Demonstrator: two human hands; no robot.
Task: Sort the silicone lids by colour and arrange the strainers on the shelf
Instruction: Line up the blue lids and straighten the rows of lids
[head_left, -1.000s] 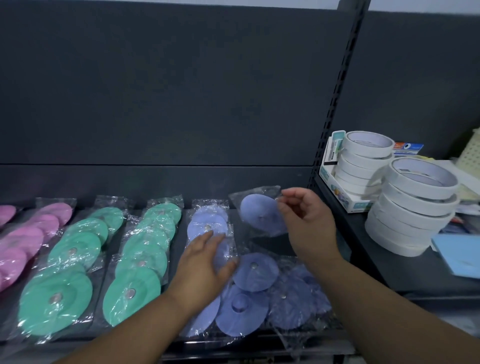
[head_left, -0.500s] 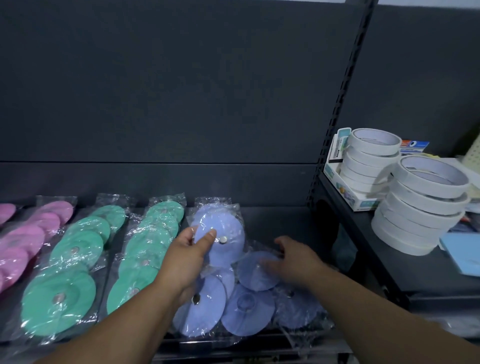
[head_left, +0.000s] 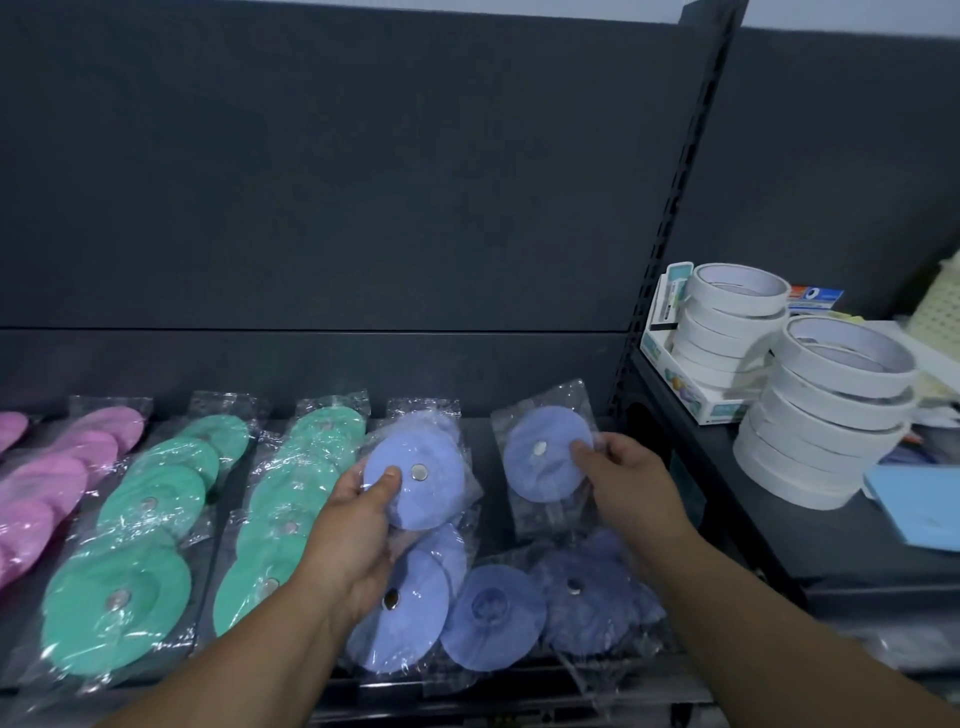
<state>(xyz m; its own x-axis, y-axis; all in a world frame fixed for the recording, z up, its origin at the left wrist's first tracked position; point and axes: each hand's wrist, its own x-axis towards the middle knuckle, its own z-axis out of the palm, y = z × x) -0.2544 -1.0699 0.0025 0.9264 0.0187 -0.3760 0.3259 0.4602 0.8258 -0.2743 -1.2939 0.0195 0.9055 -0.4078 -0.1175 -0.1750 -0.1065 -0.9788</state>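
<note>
Shelf (head_left: 484, 441), L to R: pink lids (head_left: 52, 488), 2 rows green lids (head_left: 156, 493), then blue, each sealed in a clear bag. L hand (head_left: 358, 525) pinches bagged blue lid (head_left: 431, 493), thumb on top, over the blue row. R hand (head_left: 628, 483) grips 2nd bagged blue lid (head_left: 540, 467) at its right edge, just right of that row. Loose blue pile (head_left: 493, 618) at front. Adj. shelf: card box (head_left: 691, 400) w/ tape rolls (head_left: 727, 322); 2nd tape stack (head_left: 826, 410) beside it, unboxed.

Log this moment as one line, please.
left hand: grips blue lid | right hand: pinches other blue lid | green lids: two rows | pink lids: far left
</note>
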